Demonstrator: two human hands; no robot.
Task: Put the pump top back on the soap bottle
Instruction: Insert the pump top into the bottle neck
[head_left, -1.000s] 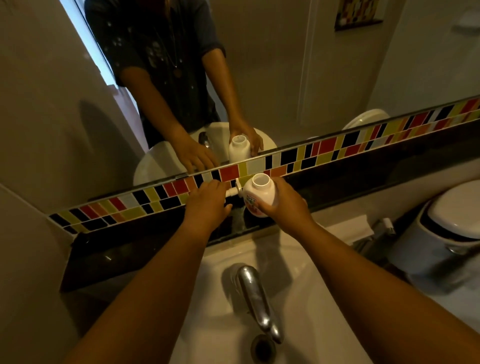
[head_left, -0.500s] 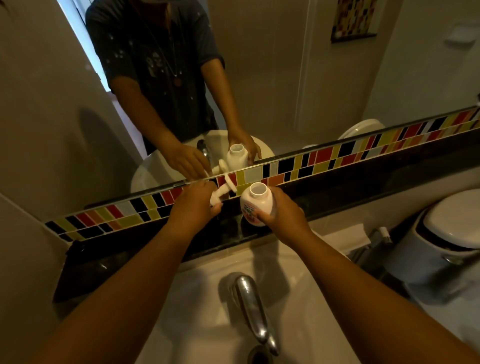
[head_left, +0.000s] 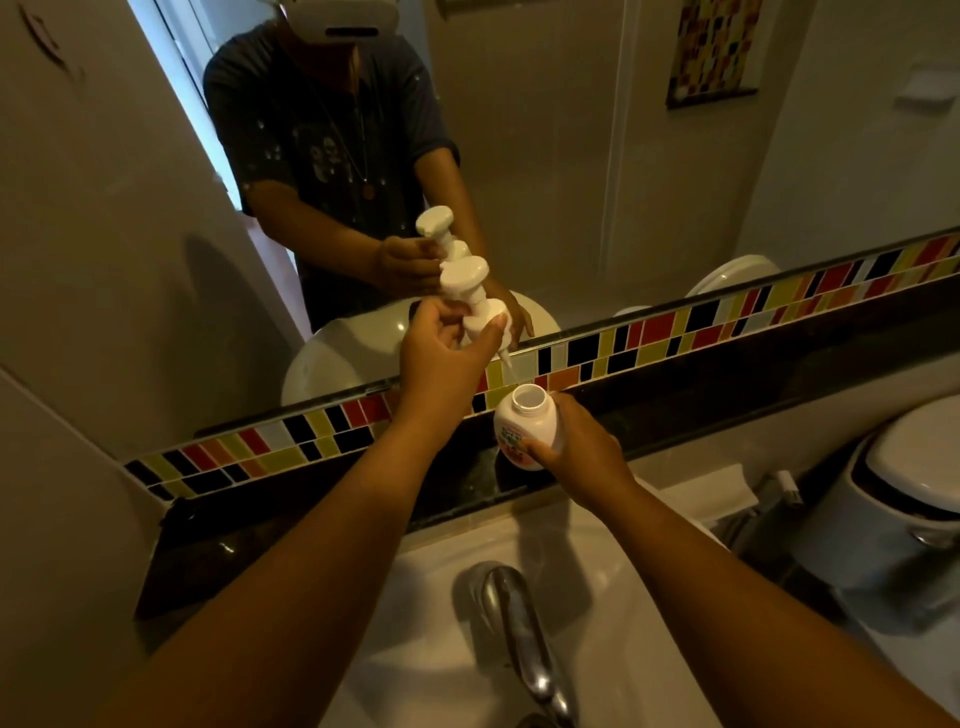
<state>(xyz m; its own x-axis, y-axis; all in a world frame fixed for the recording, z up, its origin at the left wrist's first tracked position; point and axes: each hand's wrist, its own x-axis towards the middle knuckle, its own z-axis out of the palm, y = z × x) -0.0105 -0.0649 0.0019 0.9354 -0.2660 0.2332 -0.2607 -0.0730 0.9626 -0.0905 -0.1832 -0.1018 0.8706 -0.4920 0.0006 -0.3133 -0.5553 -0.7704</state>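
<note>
Left of centre: left hand (head_left: 447, 348) clamped around the collar of the pump top (head_left: 470, 296), held high against the mirror (head_left: 571, 156), head tilted up and left, dip tube slanting down and right toward the bottle. Looks like a deliberate angle, lining the tube tip up with the opening before dropping it in. Tip just above the rim, apart from it, not inside yet.

Bit further right, middle of the frame: soap bottle (head_left: 524, 428) with mouth open and uncapped, leaning slightly toward the pump. Right hand (head_left: 576, 452) wrapped round its lower body from the right, thumb across the label, probably to keep it steady while the tube goes in. Can't tell whether the base rests on the dark ledge (head_left: 727, 415) under the tile strip or floats just over it.

Around all that: striped tile band (head_left: 675, 332) running across behind, white sink (head_left: 441, 597) and chrome faucet (head_left: 519, 639) in the lower middle, toilet (head_left: 914, 493) at the right edge. Nothing between pump and bottle, so a clear path. Only real snag, guessing here: thin bendy tube missing the narrow neck, or threads going on crooked.
</note>
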